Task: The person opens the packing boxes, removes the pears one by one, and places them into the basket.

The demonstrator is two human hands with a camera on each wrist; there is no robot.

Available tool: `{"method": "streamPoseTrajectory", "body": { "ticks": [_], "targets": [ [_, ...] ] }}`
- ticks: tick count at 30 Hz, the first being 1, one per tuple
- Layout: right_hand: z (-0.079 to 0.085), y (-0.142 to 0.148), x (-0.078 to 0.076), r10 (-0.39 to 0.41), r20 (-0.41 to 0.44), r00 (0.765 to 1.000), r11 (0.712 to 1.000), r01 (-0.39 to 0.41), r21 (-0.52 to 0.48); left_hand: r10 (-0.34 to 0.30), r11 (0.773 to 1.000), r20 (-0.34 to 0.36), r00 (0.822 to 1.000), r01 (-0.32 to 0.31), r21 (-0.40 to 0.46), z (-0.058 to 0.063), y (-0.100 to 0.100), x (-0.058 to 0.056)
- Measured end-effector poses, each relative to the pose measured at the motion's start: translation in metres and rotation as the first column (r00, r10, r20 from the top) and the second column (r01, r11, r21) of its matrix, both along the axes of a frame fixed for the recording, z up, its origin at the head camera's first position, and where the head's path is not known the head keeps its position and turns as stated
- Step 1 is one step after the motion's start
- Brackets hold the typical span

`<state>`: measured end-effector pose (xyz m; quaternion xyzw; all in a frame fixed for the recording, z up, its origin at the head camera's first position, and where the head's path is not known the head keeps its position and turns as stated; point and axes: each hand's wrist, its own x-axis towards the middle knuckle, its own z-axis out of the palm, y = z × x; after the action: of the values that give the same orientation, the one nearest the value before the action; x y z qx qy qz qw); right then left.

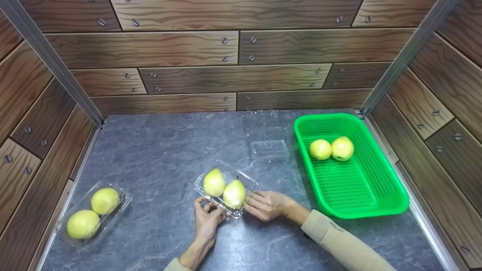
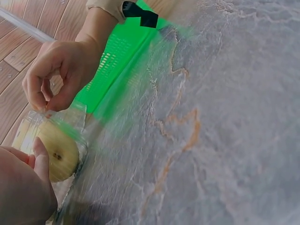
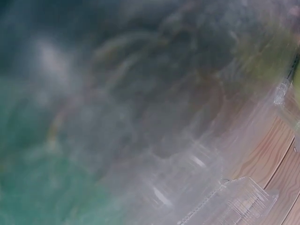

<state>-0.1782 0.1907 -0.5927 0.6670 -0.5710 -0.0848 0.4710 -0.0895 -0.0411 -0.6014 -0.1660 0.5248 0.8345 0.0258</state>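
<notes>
In the head view a clear plastic clamshell box [image 1: 247,180] with two yellow-green pears [image 1: 234,194] sits between the hands, near the middle of the table. My left hand [image 1: 207,220] grips the box's near-left edge, thumb and fingers curled at it. At the near-right corner my right hand [image 1: 268,205] pinches the rim. The left wrist view has the right hand [image 2: 63,75] with thumb and fingertip together at the box's edge, above a pear [image 2: 58,152]; the left hand [image 2: 26,183] is at lower left. Most of the right wrist view is blurred.
A green basket [image 1: 395,192] with two pears [image 1: 342,148] stands at right. Another clear box [image 1: 126,197] holding two pears [image 1: 83,224] lies at far left. Behind the hands lies a clear container [image 1: 269,148], see-through against the dark marbled table. Wood-patterned walls [image 1: 188,49] enclose the table.
</notes>
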Motion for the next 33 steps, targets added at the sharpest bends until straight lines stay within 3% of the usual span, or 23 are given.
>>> {"method": "streamPoseTrajectory", "body": {
  "ticks": [17, 27, 33],
  "targets": [
    [-0.0004, 0.0016, -0.0033, 0.02, 0.028, 0.999, 1.0, -0.02, -0.001, -0.009, 1.0, 0.004, 1.0, 0.009, 0.009, -0.0027, 0.0002, -0.0006],
    [-0.0021, 0.0017, -0.0049, 0.021, -0.003, 1.0, 1.0, -0.021, -0.004, -0.012, 1.0, 0.005, 1.0, 0.012, 0.008, -0.0023, -0.0014, 0.0004],
    [0.0031, -0.001, -0.0086, 0.039, -0.028, 0.999, 0.996, -0.041, -0.074, -0.023, 1.0, -0.024, 0.999, 0.023, 0.01, -0.0038, -0.0018, 0.0009]
  ]
}}
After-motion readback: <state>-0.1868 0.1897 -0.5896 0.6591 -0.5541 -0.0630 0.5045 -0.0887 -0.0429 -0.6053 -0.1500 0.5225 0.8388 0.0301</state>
